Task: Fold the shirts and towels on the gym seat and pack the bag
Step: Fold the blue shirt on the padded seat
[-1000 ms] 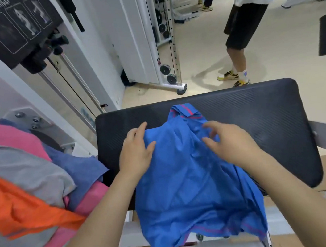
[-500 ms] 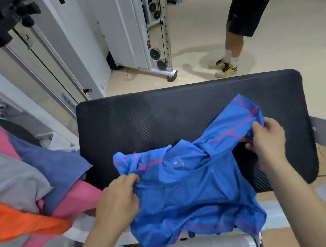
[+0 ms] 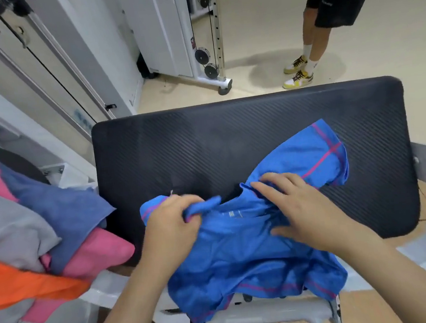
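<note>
Left hand [image 3: 171, 225] pinches the blue shirt [image 3: 242, 257] at its collar on the bench [image 3: 204, 141]; right hand [image 3: 302, 212], spread flat, presses at 3 o'clock. Seemingly light, limp cloth, best gripped at the shoulders.

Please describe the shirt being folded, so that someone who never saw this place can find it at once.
Find the black seat in the middle. On its near edge lies the shirt, partly hanging over the front, the left hand gripping it and the right hand pressing it. Unlike the pile on the left, it is bright blue with thin pink lines.
</note>
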